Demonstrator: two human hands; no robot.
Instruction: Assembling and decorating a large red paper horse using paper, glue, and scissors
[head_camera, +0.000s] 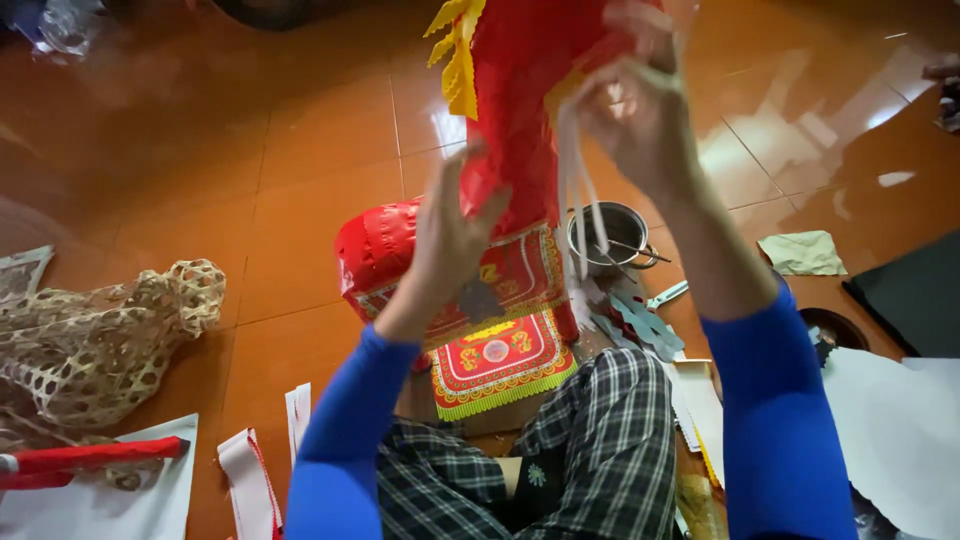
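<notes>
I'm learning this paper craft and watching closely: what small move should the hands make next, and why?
Probably press the white strips down against the red paper figure. The right hand pinches them at the top where they hang loose, while the left hand steadies the figure from below.

No packages, labels, signs or screens show anywhere in the frame; only craft paper, bamboo mesh and floor tiles appear.

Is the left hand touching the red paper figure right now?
Touching. The head view shows the left hand pressed flat against the red paper figure, thumb overlapping its edge.
</notes>
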